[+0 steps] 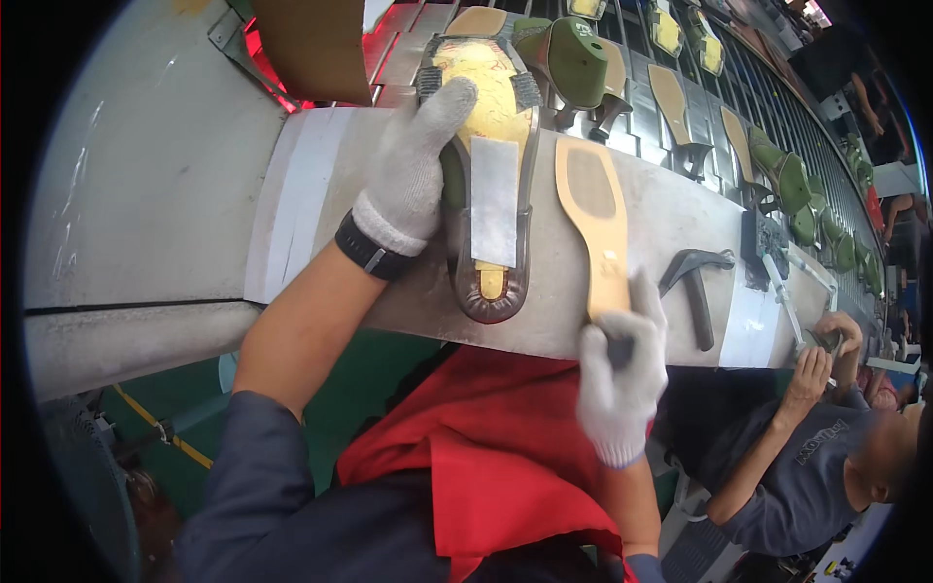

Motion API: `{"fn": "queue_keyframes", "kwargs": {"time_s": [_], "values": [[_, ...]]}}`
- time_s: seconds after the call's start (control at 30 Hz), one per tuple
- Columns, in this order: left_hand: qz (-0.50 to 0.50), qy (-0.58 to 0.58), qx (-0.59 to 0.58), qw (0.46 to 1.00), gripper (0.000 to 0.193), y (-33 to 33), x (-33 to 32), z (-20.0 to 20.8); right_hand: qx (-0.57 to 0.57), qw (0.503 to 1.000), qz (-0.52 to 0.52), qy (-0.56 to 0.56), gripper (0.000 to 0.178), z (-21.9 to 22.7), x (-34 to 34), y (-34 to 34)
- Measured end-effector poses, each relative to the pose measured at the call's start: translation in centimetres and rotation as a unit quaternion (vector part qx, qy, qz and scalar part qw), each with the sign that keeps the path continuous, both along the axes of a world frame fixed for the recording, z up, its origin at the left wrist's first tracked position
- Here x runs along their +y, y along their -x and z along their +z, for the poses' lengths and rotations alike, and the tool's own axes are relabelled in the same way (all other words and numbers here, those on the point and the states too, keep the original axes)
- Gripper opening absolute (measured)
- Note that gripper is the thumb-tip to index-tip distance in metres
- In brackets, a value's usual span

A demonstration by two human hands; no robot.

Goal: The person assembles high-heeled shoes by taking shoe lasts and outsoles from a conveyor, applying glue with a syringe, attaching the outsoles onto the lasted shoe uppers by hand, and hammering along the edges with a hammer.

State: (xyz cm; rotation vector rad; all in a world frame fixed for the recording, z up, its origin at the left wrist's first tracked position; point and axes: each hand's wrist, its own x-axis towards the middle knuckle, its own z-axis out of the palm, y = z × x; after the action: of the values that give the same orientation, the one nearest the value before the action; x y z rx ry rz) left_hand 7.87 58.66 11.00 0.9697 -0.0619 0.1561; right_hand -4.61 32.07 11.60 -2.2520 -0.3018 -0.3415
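Observation:
My left hand (406, 170), in a white knit glove, is closed on the side of a dark shoe upper (528, 228) that lies bottom up on the bench. Its thumb presses on the yellow underside near the toe end, and a light grey strip (494, 199) runs down the middle. Just right of the shoe is a tan shoe sole (595, 209), its wide end pointing away from me. My right hand (622, 379), also gloved, is closed round the narrow heel end. A dark part, perhaps the heel, shows between its fingers.
A black-handled hammer (700, 301) rests on the bench (389, 306) to the right. Beyond it, a roller conveyor (719, 97) carries heeled soles (669, 102) and green shoe lasts (578, 63). Brown board (311, 49) stands at the upper left. At the right, a co-worker (787, 466) handles a small item.

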Motion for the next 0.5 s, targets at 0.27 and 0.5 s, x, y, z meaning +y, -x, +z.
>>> {"fn": "queue_keyframes", "kwargs": {"time_s": [0.27, 0.5], "values": [[-0.004, 0.032, 0.01, 0.999, 0.052, 1.4, -1.9, 2.0, 0.41, 0.785, -0.057, -0.46, 0.044, -3.5, -4.3, 9.4], [-0.117, 0.051, -0.089, 0.988, 0.06, 4.2, -2.3, 6.5, 0.372, 0.795, -0.048, -0.476, 0.035, 1.6, -2.1, 5.5]]}}
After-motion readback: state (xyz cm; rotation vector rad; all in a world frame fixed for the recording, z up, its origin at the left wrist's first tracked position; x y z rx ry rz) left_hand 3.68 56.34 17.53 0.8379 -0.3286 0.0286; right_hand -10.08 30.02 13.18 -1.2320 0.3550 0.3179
